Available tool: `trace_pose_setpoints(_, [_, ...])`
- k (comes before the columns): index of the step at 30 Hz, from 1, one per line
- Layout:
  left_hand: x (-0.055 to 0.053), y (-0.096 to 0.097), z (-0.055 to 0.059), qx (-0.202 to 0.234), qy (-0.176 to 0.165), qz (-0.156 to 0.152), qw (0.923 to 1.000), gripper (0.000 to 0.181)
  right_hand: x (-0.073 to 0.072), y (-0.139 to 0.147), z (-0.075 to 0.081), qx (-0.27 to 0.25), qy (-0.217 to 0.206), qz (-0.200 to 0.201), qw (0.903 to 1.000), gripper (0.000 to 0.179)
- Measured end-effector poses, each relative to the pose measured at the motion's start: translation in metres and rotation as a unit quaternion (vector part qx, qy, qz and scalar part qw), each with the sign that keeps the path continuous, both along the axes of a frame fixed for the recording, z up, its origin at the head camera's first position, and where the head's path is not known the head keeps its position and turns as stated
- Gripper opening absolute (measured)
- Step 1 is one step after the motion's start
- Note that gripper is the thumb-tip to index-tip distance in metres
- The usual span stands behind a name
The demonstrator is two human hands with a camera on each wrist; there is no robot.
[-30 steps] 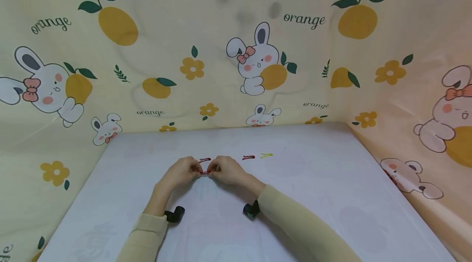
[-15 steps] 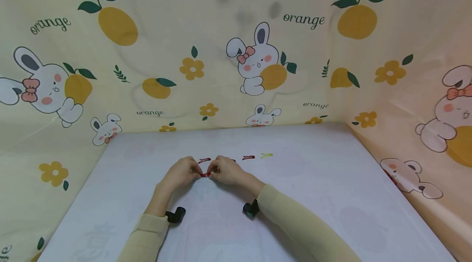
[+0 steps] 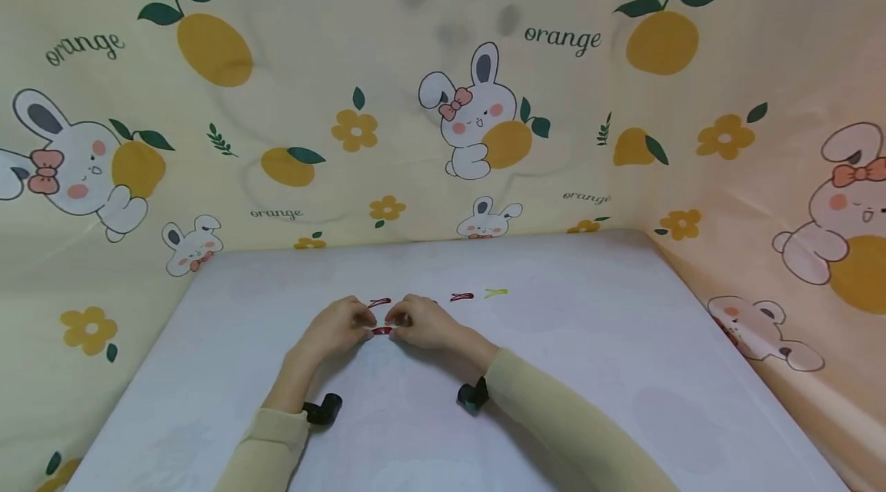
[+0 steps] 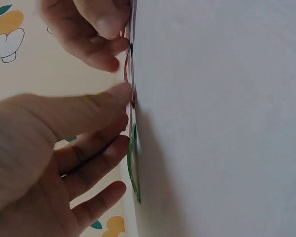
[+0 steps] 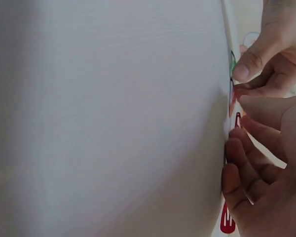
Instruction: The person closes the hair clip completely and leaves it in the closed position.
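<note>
A red snap hair clip [image 3: 382, 331] lies on the white table between both hands, seen nearly edge-on in the left wrist view [image 4: 126, 69]. The left hand [image 3: 339, 329] has its thumb tip at the clip's left end, with the index finger parted from the thumb. At the other end, the right hand [image 3: 424, 323] has its thumb tip touching or very near the clip, a gap showing between thumb and index finger. A green hair clip [image 4: 131, 165] stands out beside the left fingers in the left wrist view.
Behind the hands lie another red clip [image 3: 379, 302], a further red clip [image 3: 461, 297] and a yellow clip [image 3: 496, 293]. A bit of red shows behind the right hand. The table [image 3: 554, 400] meets a printed cloth [image 3: 388, 169] at its back and sides.
Both hands have loosened their pinch on the red hair clip, thumbs and index fingers now apart. More of the clip shows, lying flat. The head view has shifted slightly.
</note>
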State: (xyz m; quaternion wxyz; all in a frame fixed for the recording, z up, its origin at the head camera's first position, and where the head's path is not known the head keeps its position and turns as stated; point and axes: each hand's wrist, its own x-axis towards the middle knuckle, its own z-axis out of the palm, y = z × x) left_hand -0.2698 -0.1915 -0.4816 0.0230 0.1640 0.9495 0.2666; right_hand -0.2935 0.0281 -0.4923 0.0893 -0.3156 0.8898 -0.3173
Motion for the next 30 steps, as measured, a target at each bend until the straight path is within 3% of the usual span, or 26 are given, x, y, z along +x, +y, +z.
trace_pose_setpoints(6, [0.006,-0.001,0.005,0.032,-0.017,0.022,0.9991,0.01,0.005,0.007,0.002,-0.049,-0.041,0.004,0.998,0.028])
trace_pose_setpoints(13, [0.005,-0.001,0.006,0.056,-0.014,0.05,0.997,0.023,0.012,0.018,0.006,-0.102,-0.054,-0.013,0.9933,0.03])
trace_pose_setpoints(23, [-0.011,-0.008,0.006,0.044,0.013,0.064,0.9969,0.031,0.008,0.017,0.013,-0.192,0.002,-0.045,0.9803,0.033])
trace_pose_setpoints(30, [-0.02,-0.01,0.007,0.005,0.026,0.049,0.9985,0.025,-0.002,0.011,0.011,-0.182,0.034,-0.066,0.9805,0.032])
